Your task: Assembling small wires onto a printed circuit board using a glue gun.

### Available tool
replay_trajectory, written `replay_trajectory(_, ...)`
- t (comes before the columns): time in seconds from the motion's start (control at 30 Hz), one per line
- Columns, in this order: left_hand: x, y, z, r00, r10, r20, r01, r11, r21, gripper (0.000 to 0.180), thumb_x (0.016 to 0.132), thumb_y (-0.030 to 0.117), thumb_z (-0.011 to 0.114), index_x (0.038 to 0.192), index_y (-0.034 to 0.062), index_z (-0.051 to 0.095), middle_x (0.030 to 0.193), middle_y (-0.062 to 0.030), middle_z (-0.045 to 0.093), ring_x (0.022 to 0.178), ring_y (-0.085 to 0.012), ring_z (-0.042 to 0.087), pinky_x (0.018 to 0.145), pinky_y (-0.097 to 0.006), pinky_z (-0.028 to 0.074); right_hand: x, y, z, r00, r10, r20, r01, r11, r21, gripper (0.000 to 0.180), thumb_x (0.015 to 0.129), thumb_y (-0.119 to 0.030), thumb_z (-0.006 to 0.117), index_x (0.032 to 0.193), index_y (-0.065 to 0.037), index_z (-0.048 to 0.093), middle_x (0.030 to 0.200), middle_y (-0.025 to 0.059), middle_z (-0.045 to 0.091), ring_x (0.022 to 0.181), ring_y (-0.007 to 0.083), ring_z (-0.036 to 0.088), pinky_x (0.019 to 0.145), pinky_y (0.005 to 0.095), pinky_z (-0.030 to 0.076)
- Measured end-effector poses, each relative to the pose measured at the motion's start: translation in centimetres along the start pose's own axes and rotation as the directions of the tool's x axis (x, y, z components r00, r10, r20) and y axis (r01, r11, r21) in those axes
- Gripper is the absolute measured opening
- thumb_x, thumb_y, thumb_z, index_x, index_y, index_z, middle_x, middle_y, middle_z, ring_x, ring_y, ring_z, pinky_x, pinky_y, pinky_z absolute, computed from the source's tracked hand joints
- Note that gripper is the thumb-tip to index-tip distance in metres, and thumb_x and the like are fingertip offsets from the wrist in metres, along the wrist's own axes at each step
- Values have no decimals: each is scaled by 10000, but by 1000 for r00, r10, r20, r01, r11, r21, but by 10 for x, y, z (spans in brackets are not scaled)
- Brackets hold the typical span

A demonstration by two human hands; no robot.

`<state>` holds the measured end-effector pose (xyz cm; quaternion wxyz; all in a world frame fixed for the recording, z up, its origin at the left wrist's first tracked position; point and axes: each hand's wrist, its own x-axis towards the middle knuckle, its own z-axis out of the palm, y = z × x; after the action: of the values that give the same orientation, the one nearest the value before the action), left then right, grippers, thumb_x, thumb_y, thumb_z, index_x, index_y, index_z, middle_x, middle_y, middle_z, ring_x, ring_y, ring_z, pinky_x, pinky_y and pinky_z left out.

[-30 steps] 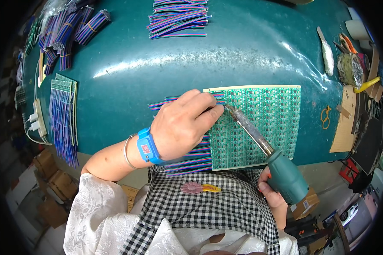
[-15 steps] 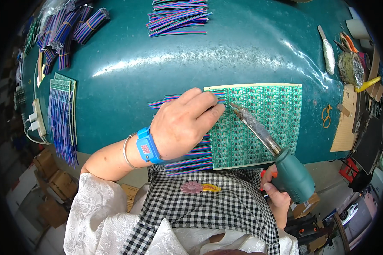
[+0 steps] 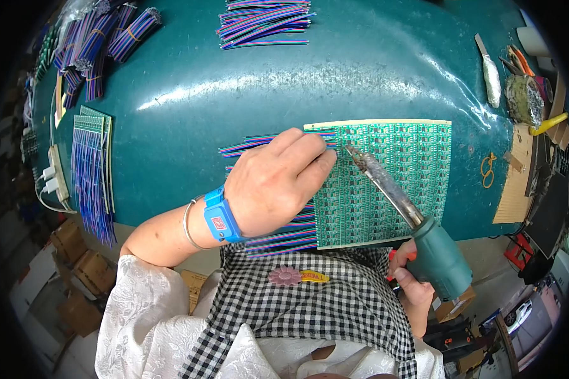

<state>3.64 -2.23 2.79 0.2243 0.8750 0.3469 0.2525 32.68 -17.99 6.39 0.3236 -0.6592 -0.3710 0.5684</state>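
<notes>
A green circuit board panel (image 3: 385, 189) lies in front of me on the table, with rows of small parts. Striped multicolour wires (image 3: 281, 240) stick out from its left edge. My left hand (image 3: 278, 180), a blue band on its wrist, is closed over these wires at the upper left of the board; its fingertips pinch a wire, partly hidden. From the right, a soldering iron (image 3: 439, 260) with a green body slants over the board, its dark tip near the left hand's fingers. My right hand (image 3: 411, 278) is closed around its grip, mostly behind the body.
More cut wires (image 3: 265, 24) lie in a pile at the far side. Bundled wires (image 3: 95, 41) and finished-looking wired boards (image 3: 93, 170) are at the left, beside a power strip (image 3: 55, 174). A foil-wrapped blade (image 3: 490, 79), rubber bands (image 3: 487, 170) and cardboard (image 3: 512, 183) are at the right.
The iron's tip has drawn back slightly to the right, away from the left hand's fingers. The board has shifted a little, and the left hand stays over the wires.
</notes>
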Motion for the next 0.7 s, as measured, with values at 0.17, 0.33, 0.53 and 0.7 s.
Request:
replay_trajectory(0.17,1,2,-1,1000,1,1,-1,1000,11,409,629,-51,676,1039,-53,692,942,-126,598,751,-264,604,630,-366,522,0,3,-5,996,-65,58,65,998,2,206,727,-36,774,902,-44,666,785,49,645,719,184,611,696,319,501)
replay_trajectory(0.33,2,1,-3,1000,-3,6,3,1000,7,402,636,-45,678,1037,-46,694,939,-125,599,751,-263,603,625,-367,522,-3,7,-8,995,-70,71,81,982,-173,223,703,-48,775,901,-61,673,784,29,657,721,186,626,689,326,506)
replay_trajectory(0.53,3,0,-1,1000,-14,3,14,1000,-6,376,647,-47,683,1024,-47,695,946,-122,604,761,-265,610,630,-362,527,5,8,-12,985,-84,149,134,922,-363,237,701,-78,786,913,-71,683,812,38,691,742,195,662,696,335,529)
replay_trajectory(0.7,3,1,0,1000,-5,0,5,1000,7,374,649,-44,687,1024,-48,693,949,-123,606,764,-266,612,635,-361,528,-4,16,-8,979,203,-33,-188,949,254,284,708,-54,792,958,-28,660,811,69,665,704,200,633,635,325,508)
